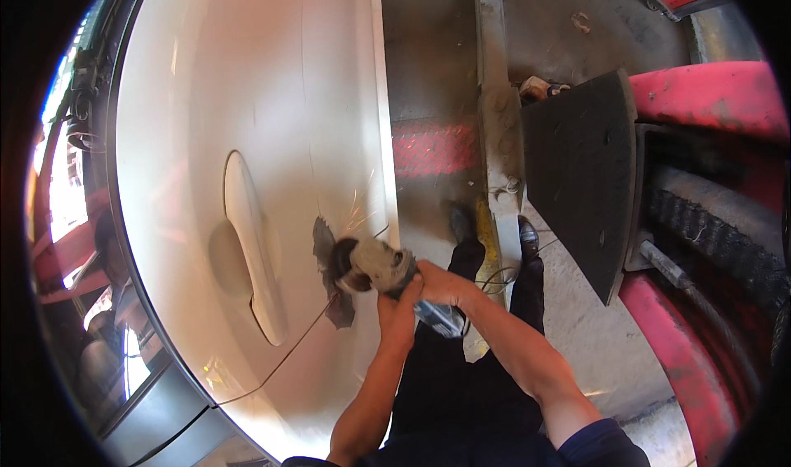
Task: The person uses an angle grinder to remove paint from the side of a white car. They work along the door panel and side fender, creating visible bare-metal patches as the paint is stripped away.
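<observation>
Both hands hold an angle grinder point(380, 263) against the side of a white car door point(278, 96). My left hand point(398, 309) grips it near the gear head, on the door side. Just to its right, my right hand point(439, 281) is wrapped around the body, whose blue rear part shows below. The disc meets a dark, jagged bare patch point(324, 244) on the door, and orange sparks fly up from there. A door handle point(253, 251) lies to the left of the patch. Thin cracks or scratches run up the panel above it.
At right stand a dark flat pad point(581, 183) and red machine arms point(710, 96) with a cable. A long metal beam point(500, 133) runs along the floor beside my feet. A power cord point(497, 275) loops near my legs. The car's window point(80, 220) is at far left.
</observation>
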A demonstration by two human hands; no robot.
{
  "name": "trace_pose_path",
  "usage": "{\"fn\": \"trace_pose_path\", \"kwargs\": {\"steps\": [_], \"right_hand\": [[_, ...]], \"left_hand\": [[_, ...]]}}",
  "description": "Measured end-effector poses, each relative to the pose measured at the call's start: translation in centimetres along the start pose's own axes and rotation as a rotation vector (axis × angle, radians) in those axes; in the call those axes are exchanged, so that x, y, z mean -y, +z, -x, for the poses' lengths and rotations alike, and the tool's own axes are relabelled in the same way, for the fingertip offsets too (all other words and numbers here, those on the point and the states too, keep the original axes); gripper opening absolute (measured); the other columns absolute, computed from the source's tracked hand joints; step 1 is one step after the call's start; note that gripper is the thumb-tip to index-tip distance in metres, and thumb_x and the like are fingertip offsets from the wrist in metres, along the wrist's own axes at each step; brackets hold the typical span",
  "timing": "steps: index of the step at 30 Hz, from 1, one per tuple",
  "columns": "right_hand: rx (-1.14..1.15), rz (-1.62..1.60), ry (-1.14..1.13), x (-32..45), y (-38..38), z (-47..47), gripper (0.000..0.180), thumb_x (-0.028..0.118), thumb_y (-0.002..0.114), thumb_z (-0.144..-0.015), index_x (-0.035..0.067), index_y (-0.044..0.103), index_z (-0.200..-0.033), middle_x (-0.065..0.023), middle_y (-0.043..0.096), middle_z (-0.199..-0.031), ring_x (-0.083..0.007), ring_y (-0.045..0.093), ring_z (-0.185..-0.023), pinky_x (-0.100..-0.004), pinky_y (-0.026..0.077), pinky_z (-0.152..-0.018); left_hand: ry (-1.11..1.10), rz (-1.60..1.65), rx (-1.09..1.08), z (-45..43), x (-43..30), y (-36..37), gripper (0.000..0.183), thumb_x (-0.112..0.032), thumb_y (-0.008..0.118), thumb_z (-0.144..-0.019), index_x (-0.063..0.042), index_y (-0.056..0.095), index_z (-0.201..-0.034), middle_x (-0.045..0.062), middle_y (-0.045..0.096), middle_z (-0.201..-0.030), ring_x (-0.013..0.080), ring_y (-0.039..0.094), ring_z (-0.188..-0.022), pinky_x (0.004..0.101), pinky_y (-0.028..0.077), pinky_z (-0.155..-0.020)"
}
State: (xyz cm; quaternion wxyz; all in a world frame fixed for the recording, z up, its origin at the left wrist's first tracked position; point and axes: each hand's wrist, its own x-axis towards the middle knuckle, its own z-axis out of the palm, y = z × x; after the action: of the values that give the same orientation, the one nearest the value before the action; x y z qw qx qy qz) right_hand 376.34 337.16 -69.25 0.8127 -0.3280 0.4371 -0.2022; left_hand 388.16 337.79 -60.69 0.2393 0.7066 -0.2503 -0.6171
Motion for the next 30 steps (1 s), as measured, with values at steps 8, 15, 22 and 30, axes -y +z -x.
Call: {"fn": "trace_pose_path", "kwargs": {"steps": [8, 15, 22, 30], "right_hand": [[-0.038, -0.013, -0.141, 2.6, -1.4, -1.4, 0.061, 0.023, 0.078, -0.079, -0.007, 0.057, -0.128, -0.0206, 0.069, -0.117, -0.0232, 0.064, -0.109, -0.0356, 0.050, -0.097], [-0.050, 0.013, -0.062, 5.5, -3.1, -1.8, 0.058, 0.016, 0.077, -0.082, -0.009, 0.054, -0.130, -0.0176, 0.069, -0.117, -0.0224, 0.064, -0.107, -0.0343, 0.051, -0.097], [-0.002, 0.044, -0.132, 4.3, -3.1, -1.6, 0.061, 0.021, 0.076, -0.081, -0.008, 0.053, -0.130, -0.0215, 0.067, -0.119, -0.0253, 0.063, -0.112, -0.0365, 0.050, -0.098], [-0.130, -0.001, -0.126, 6.8, -3.3, -0.3, 0.044, 0.020, 0.075, -0.078, -0.006, 0.069, -0.112, -0.0181, 0.074, -0.099, -0.0221, 0.069, -0.094, -0.0370, 0.054, -0.086]], "left_hand": [[0.107, -0.061, -0.012, -1.3, -2.7, 0.7, 0.053, -0.025, 0.075, -0.092, 0.005, 0.056, -0.132, 0.014, 0.063, -0.129, 0.0201, 0.059, -0.119, 0.0329, 0.044, -0.105], [0.173, -0.011, 0.009, -2.7, -4.4, 2.2, 0.053, -0.024, 0.075, -0.093, 0.005, 0.055, -0.132, 0.012, 0.063, -0.126, 0.0198, 0.059, -0.116, 0.0324, 0.044, -0.102], [0.102, -0.010, -0.010, -2.1, -3.4, 2.0, 0.053, -0.023, 0.075, -0.093, 0.005, 0.054, -0.134, 0.012, 0.061, -0.129, 0.0195, 0.058, -0.119, 0.0322, 0.042, -0.105], [0.078, 0.067, 0.021, -2.8, -4.2, 2.4, 0.061, -0.025, 0.077, -0.092, 0.005, 0.050, -0.138, 0.014, 0.058, -0.134, 0.0210, 0.054, -0.125, 0.0341, 0.039, -0.109]]}}
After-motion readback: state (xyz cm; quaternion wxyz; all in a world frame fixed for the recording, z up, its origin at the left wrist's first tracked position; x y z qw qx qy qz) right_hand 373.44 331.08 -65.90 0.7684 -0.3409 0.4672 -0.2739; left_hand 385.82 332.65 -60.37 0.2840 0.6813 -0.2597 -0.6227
